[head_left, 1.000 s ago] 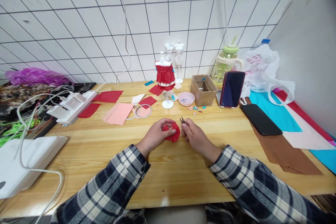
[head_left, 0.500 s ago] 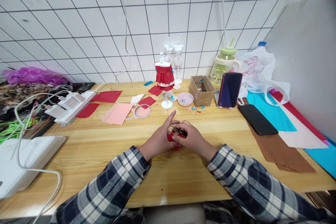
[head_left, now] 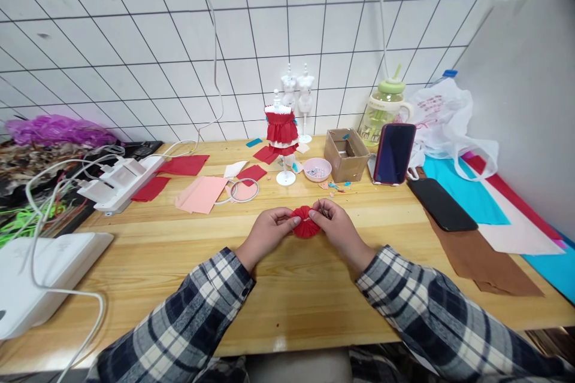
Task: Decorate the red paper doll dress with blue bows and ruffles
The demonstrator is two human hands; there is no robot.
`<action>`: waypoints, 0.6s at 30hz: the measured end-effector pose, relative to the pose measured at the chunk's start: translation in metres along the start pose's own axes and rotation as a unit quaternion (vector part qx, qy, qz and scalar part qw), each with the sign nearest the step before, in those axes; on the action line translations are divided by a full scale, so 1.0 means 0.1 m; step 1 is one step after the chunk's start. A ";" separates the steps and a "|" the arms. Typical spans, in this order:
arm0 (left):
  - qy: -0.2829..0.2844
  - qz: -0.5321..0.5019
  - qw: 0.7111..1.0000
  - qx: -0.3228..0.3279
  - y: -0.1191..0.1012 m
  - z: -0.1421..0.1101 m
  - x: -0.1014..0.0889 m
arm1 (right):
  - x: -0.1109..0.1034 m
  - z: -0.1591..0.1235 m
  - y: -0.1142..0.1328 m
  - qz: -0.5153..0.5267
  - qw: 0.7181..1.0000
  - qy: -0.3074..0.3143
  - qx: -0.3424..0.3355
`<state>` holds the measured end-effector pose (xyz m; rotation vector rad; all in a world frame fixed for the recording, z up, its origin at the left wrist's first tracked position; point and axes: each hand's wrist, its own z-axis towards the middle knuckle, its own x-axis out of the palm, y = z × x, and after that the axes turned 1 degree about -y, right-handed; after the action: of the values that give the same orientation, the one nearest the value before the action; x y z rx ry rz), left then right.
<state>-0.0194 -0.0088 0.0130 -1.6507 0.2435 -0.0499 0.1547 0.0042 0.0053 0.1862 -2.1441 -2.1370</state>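
Note:
A round piece of red gathered fabric (head_left: 306, 227), pleated toward its centre, is held flat just above the table between my two hands. My left hand (head_left: 268, 233) pinches its left edge between thumb and fingers. On the other side, my right hand (head_left: 340, 232) has its thumb on the fabric's upper right part. A pair of small dark thread snips (head_left: 321, 208) pokes out from the right fingers, mostly hidden by them. Beyond the hands, a small white dress form (head_left: 286, 178) wears a red ruffled dress (head_left: 282, 130) with a white trim.
Behind the hands stand a pink bowl (head_left: 317, 170) of small beads, a cardboard box (head_left: 345, 158) and a propped phone (head_left: 394, 154). Metal hoops (head_left: 245, 190) and peach cloth (head_left: 204, 194) lie left. A black phone (head_left: 442, 204) rests on brown cloth (head_left: 483, 260) at right.
The red fabric, bunched and mostly covered before, is now spread into a round between the hands. My hands have moved apart, and the snips have been tucked back into the right fingers.

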 end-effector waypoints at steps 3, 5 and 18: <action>-0.011 -0.009 1.000 -0.003 -0.01 0.00 0.00 | -0.01 0.00 -0.02 -0.004 1.000 0.006 0.011; 0.003 0.001 1.000 -0.003 0.00 -0.01 0.01 | -0.01 -0.01 -0.03 -0.025 1.000 0.017 0.000; 0.017 -0.033 0.999 -0.001 -0.04 -0.03 0.01 | -0.01 -0.03 0.03 -0.032 0.999 0.005 -0.022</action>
<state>-0.0182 -0.0117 0.0176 -1.6608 0.2157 -0.1270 0.1557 0.0013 0.0088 0.2648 -2.1120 -2.2104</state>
